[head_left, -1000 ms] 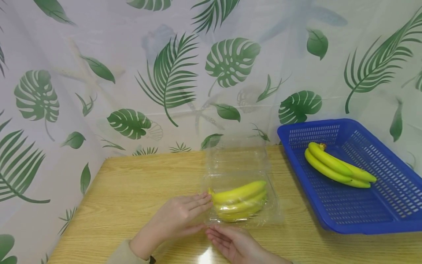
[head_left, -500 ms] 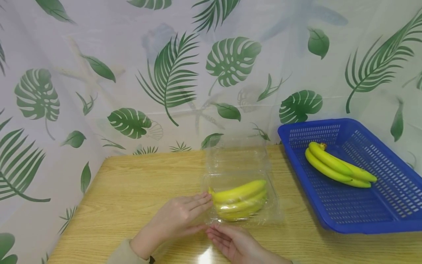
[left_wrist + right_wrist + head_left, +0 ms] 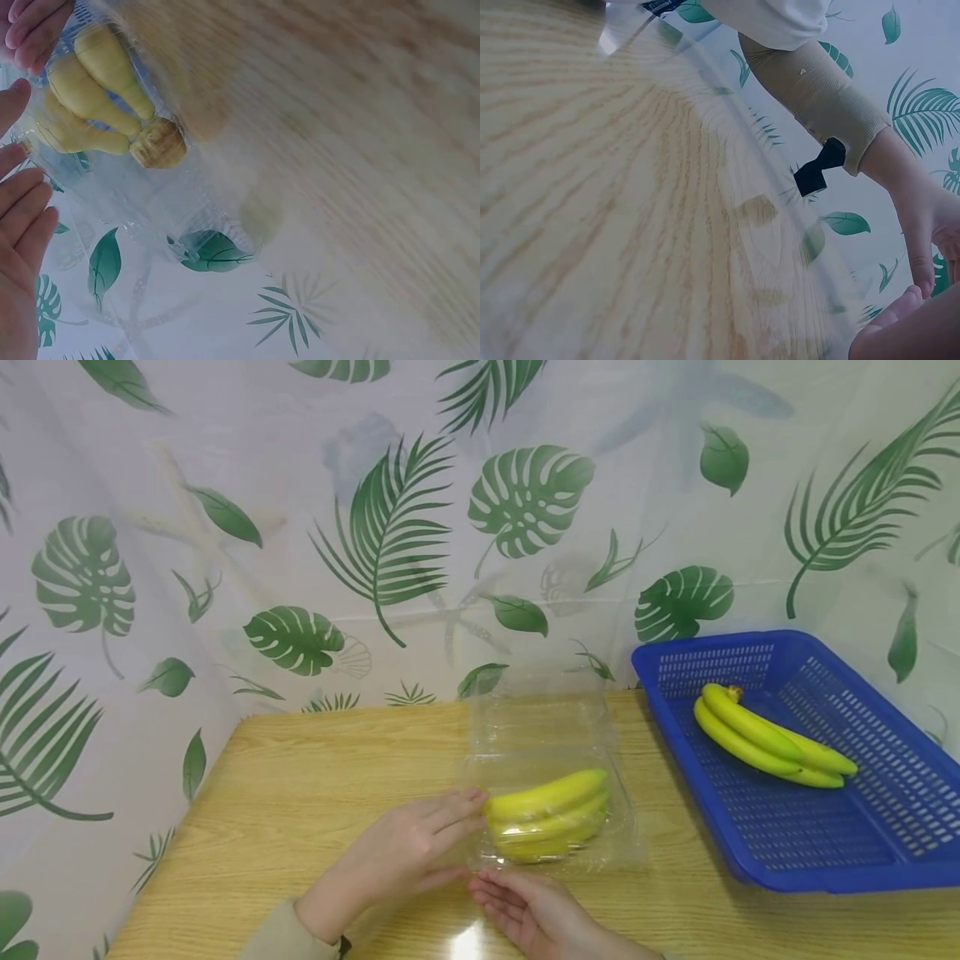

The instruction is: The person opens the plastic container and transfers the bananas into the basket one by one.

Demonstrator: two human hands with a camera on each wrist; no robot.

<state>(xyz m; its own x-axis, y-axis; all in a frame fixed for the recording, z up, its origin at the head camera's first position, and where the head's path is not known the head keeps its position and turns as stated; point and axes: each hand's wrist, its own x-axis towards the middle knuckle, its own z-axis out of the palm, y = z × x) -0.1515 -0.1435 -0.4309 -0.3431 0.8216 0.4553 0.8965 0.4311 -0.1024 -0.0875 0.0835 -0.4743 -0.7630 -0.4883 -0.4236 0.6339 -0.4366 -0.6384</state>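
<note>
A bunch of bananas (image 3: 551, 818) lies in a clear plastic clamshell box (image 3: 618, 852), whose lid (image 3: 540, 718) is folded back toward the wall. Its stem end points left, and the crown (image 3: 157, 142) shows in the left wrist view. My left hand (image 3: 412, 843) reaches over the box's left side, fingers fairly straight, with the fingertips at the stem end. Palm up, my right hand (image 3: 528, 906) lies by the box's front left corner with loosely bent fingers; whether it touches the rim is hard to tell. Both hands appear in the right wrist view, the left hand (image 3: 922, 202) above.
To the right stands a blue perforated plastic basket (image 3: 802, 860) holding another bunch of bananas (image 3: 765, 743). Everything rests on a wood-grain table (image 3: 315, 777). A white leaf-print curtain (image 3: 420, 410) closes off the back and left side.
My left fingertips have shifted slightly right, covering the stem, and the bananas in the box have moved slightly right. My right hand stays almost in place.
</note>
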